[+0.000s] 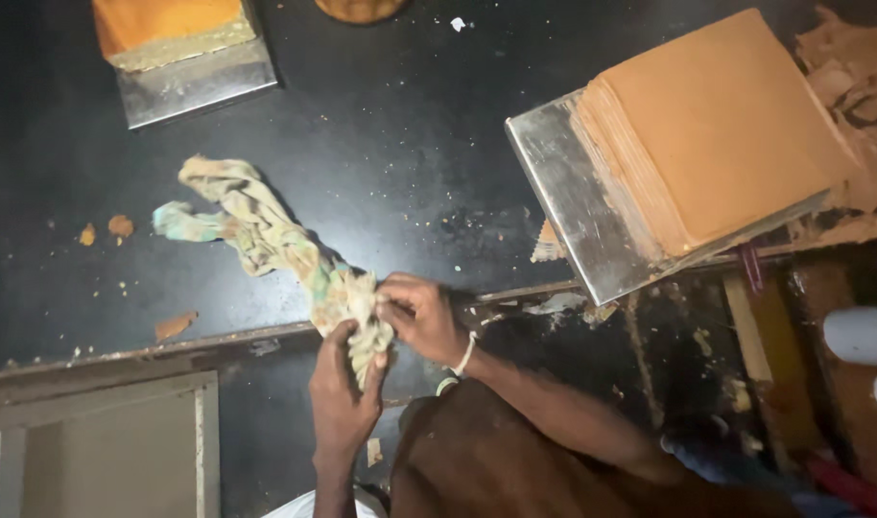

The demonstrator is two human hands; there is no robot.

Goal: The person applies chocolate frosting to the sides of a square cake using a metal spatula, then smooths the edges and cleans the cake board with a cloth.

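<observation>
A stained, twisted rag [256, 225] in cream and pale green lies across the black worktop [381, 144], trailing up to the left. Its near end is bunched at the worktop's front edge. My left hand [343, 388] grips that bunched end from below. My right hand [421, 315] pinches the same bunch from the right, with a white band on its wrist. Both hands sit close together at the counter's front edge.
A thick stack of orange-brown sheets [717, 134] rests on a tilted metal plate [573, 206] at right. Another orange block on a metal plate [194, 82] stands at the far left. Crumbs and orange scraps [175, 324] dot the worktop. White rolls [865, 336] lie at the right edge.
</observation>
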